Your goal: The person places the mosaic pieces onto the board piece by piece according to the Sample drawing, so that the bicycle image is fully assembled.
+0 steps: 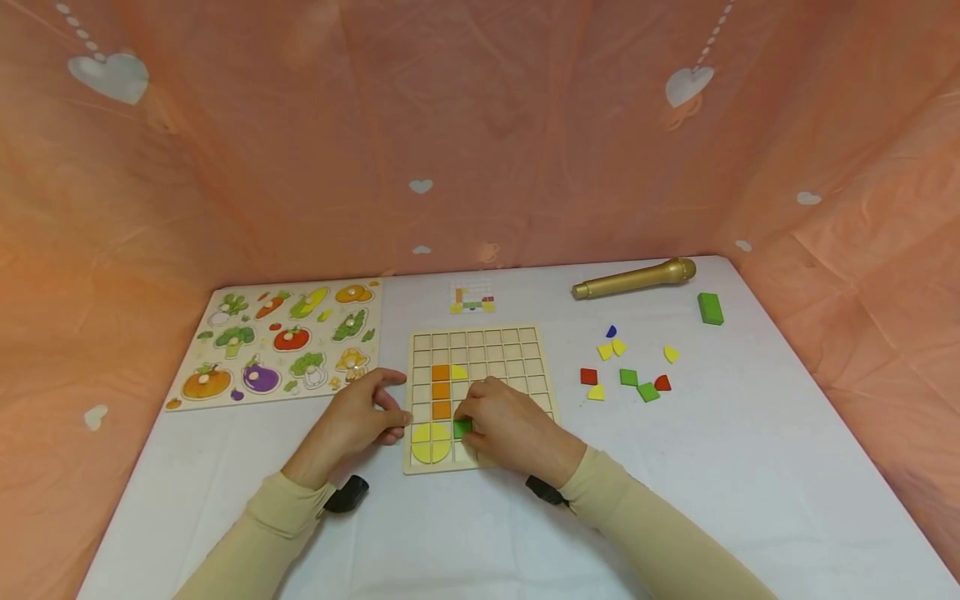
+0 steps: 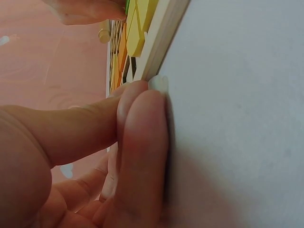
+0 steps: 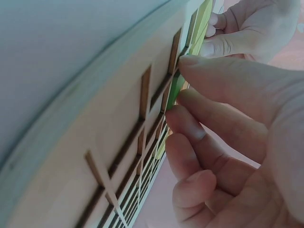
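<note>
A wooden grid board [image 1: 480,335] lies in front of me on the white table. My right hand [image 1: 510,421] leans over its lower part and pinches a green square tile [image 1: 462,428] at one of the cells. The right wrist view shows the thumb and fingers around the green tile [image 3: 176,85]. My left hand [image 1: 360,421] is at the board's left side, fingertips against its edge [image 2: 156,52]. Yellow quarter-circle tiles [image 1: 431,443] form a circle in the lower left corner. Above them runs a column of orange square tiles [image 1: 441,390], with another yellow tile [image 1: 459,372] beside its top.
Loose tiles lie to the right, among them a red square [image 1: 588,377] and a blue piece [image 1: 611,332]. A gold microphone [image 1: 633,279] and green block [image 1: 710,308] lie behind them. Left is a vegetable puzzle [image 1: 285,342]; a small pattern card [image 1: 472,297] lies beyond the board.
</note>
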Available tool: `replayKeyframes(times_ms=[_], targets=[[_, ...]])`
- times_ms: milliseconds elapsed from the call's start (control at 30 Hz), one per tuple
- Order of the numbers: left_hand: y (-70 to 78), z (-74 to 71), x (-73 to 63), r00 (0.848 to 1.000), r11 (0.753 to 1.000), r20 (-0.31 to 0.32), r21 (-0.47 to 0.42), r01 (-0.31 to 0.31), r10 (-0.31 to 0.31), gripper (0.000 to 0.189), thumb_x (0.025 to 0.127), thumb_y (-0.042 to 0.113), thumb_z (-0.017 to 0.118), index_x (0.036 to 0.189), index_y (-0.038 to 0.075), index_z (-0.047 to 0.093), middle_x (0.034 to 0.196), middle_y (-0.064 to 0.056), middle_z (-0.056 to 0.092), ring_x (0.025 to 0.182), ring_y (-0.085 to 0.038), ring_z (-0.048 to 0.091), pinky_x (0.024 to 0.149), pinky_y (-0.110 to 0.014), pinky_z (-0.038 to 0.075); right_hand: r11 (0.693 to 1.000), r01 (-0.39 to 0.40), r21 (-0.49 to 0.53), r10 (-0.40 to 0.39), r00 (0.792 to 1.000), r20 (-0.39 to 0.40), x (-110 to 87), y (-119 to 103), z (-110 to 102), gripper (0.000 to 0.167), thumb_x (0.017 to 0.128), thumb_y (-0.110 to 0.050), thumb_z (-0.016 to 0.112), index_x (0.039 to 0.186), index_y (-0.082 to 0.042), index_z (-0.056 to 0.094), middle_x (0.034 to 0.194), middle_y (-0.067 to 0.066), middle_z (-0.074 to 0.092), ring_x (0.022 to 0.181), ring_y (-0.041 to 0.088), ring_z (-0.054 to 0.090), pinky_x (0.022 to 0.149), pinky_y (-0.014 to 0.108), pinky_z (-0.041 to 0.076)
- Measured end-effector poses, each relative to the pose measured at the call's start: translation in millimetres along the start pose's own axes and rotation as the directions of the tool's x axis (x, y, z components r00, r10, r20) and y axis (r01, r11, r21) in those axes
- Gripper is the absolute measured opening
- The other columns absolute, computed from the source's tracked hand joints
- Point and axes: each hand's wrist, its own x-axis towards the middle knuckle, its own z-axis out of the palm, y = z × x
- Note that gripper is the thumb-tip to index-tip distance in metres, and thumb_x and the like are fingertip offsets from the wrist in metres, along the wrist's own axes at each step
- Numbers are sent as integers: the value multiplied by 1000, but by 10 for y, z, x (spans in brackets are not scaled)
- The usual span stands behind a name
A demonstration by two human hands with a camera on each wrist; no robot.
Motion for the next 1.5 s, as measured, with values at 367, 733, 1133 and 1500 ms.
replayKeyframes(times_ms=[367,733,1133,1500], targets=[[-2,7,4,1000,1000,1,9,1,-1,63,93,2,82,149,6,54,99,-14,64,70,-17,71,67,-29,67,1000,-2,-13,2,1000,9,0,-6,1,16,93,-12,84,109,-14,84,102,-2,72,98,16,61,83,26,59],[8,7,0,1000,1000,-1,17,10,-10,62,94,3,83,149,6,55,99,-14,65,70,-17,71,67,-29,67,1000,-10,-19,10,1000,17,-15,-15,-30,16,94,-13,83,109,-15,84,102,-2,72,98,16,61,81,26,59],[8,22,7,1000,999,-3,42,20,-20,63,94,4,83,150,7,54,100,-14,65,71,-17,71,68,-30,67,981,-195,16,195,979,-59,-367,426,-268,16,93,-15,81,109,-12,82,103,-1,72,99,17,60,85,34,60],[12,4,18,1000,999,-4,50,8,-8,63,94,3,82,150,7,53,101,-15,63,70,-17,71,67,-30,67,888,-460,3,456,880,-137,-1169,1119,-544,26,93,-14,83,115,-2,80,106,9,76,104,29,67,94,51,62]])
